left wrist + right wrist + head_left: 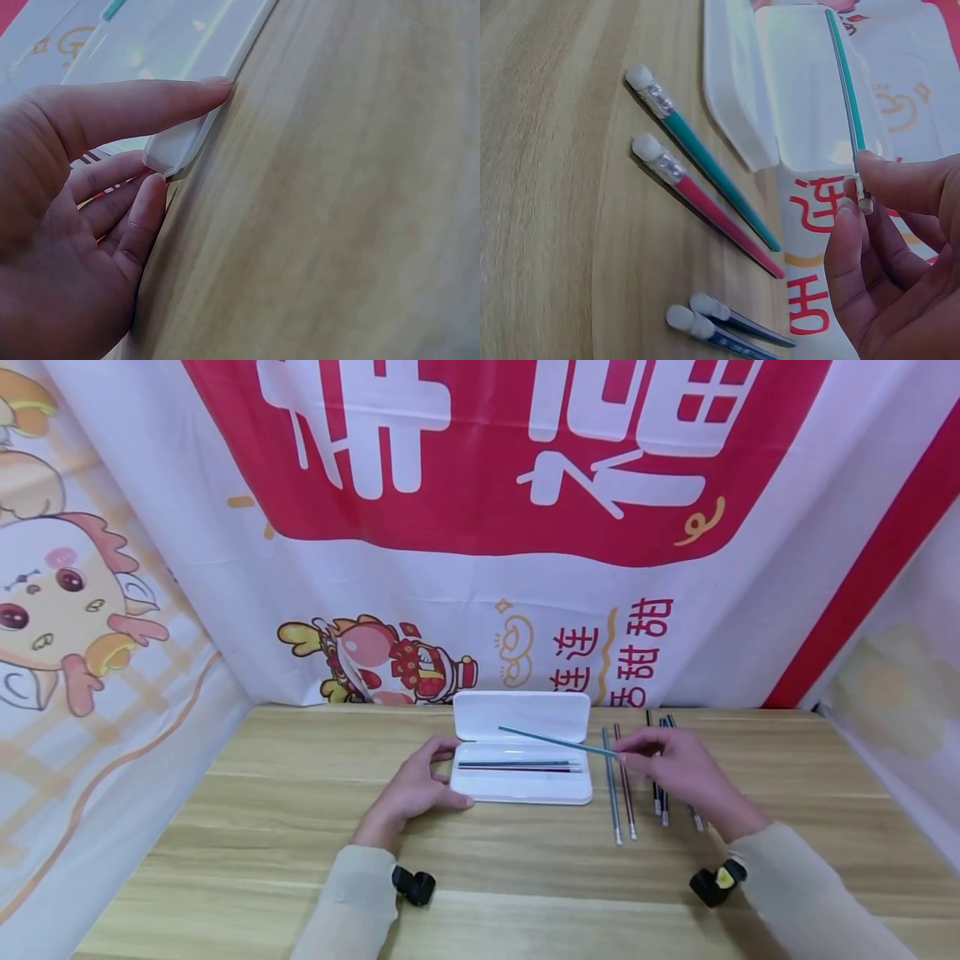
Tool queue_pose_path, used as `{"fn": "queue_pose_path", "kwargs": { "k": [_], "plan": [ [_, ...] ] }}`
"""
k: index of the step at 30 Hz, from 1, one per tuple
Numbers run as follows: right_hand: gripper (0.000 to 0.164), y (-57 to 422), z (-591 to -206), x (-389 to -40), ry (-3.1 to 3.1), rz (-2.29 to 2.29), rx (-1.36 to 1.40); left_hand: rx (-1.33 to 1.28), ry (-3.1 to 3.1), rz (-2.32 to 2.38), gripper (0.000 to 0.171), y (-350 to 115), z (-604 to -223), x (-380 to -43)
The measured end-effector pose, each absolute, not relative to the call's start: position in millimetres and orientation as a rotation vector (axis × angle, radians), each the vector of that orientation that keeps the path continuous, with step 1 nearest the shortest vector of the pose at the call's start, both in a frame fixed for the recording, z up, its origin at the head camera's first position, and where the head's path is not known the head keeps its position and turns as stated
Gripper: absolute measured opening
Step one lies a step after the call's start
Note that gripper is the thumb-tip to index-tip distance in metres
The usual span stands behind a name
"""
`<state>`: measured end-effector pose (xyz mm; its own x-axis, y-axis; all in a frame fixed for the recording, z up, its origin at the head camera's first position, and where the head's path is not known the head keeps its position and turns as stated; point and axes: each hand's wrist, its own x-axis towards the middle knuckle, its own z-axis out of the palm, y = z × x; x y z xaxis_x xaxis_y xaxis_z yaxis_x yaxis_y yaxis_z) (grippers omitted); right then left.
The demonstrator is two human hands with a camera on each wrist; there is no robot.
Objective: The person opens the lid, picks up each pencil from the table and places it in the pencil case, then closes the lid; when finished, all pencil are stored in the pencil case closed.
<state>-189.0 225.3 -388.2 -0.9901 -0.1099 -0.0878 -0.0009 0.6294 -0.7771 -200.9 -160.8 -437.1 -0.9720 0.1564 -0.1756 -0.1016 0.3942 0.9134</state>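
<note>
A white pencil case lies open on the table in the head view, its lid tilted up at the back. Inside it lie a teal pencil and a dark red one, side by side. My left hand holds the case's left end, thumb on the front edge and fingers around the corner. With thumb and fingertips, my right hand pinches a teal pencil near its white eraser end. That pencil slants up leftward, its far end overlapping the lid in the head view.
Right of the case, a teal pencil and a red pencil lie with their erasers toward me. Several dark pencils lie farther right, partly under my right hand. A printed cloth hangs behind the wooden table.
</note>
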Motion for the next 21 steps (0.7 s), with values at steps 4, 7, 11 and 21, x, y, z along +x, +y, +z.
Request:
{"fn": "queue_pose_path", "kwargs": {
  "k": [4, 7, 11, 21],
  "plan": [
    [0.024, 220, -394, -194, 2.678, -1.313, -0.093, 0.045, 2.426, 1.605, 0.087, -161, -439, -201],
    [0.023, 216, -398, -198, 2.652, -1.323, -0.084, 0.038, 2.428, 1.606, 0.087, -161, -440, -201],
    [0.021, 210, -403, -204, 2.662, -1.31, -0.094, 0.034, 2.433, 1.604, 0.088, -160, -440, -202],
    [0.015, 196, -410, -219, 2.762, -1.224, -0.149, 0.021, 2.438, 1.593, 0.086, -159, -439, -202]
  ]
}}
